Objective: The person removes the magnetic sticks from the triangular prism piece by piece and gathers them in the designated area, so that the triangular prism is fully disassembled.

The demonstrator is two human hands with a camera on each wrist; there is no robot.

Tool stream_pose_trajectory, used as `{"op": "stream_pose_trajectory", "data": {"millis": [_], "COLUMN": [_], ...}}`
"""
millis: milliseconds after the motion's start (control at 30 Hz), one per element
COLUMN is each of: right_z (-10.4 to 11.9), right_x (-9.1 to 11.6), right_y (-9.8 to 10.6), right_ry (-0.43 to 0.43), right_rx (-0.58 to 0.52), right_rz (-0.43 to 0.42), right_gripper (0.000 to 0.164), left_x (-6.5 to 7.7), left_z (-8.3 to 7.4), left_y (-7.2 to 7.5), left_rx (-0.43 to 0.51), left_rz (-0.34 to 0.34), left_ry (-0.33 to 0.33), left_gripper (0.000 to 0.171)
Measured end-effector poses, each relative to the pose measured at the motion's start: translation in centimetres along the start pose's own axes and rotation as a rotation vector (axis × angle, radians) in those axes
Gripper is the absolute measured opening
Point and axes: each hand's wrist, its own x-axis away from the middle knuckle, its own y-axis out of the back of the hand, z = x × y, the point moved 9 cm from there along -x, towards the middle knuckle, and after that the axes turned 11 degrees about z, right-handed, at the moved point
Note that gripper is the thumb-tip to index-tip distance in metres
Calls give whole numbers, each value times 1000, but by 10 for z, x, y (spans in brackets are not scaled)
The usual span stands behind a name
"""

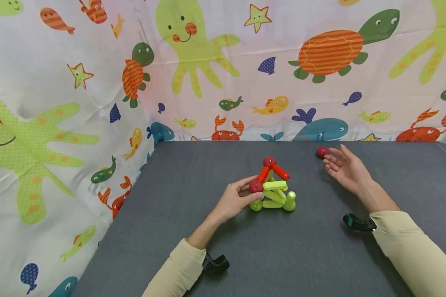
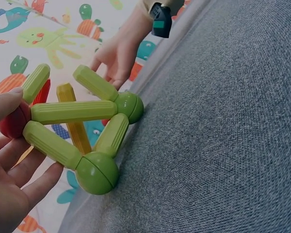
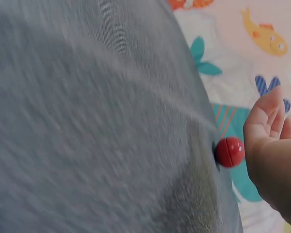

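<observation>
A small frame of green and red toy rods [image 1: 274, 194] joined by balls stands on the grey table. My left hand [image 1: 234, 201] holds it at its left side, thumb and fingers around a red ball [image 1: 255, 186]. In the left wrist view, the thumb lies on that red ball [image 2: 14, 121], and green rods [image 2: 72, 111] run from it toward green balls [image 2: 98, 173]. Two red rods [image 1: 281, 172] meet at another red ball [image 1: 269, 161] on top. My right hand [image 1: 347, 169] is beside a loose red ball [image 1: 322, 152], fingers loosely bent and holding nothing.
The grey table [image 1: 163, 198] reaches back to a white cloth [image 1: 215, 37] printed with sea animals, which also hangs along the left side. Black wrist devices [image 1: 215, 264] sit at both sleeve cuffs.
</observation>
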Motion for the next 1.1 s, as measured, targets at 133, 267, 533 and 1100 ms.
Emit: {"op": "stream_pose_trajectory", "data": {"millis": [133,267,533,1100], "right_z": [-15,-31,-61,-103], "right_x": [0,1,7,18], "right_y": [-12,-23,-33,-65], "right_ry": [-44,-114,-273,-397], "right_rx": [-12,49,237,502], "right_rz": [107,215,309,578], "right_gripper": [38,43,45,44], "left_x": [0,0,0,-1], "left_z": [2,2,1,2], "left_y": [1,1,1,1], "left_rx": [0,4,3,10], "left_rz": [-5,-4,7,8], "left_ry": [2,-3,-7,-13], "left_gripper": [51,51,52,51]}}
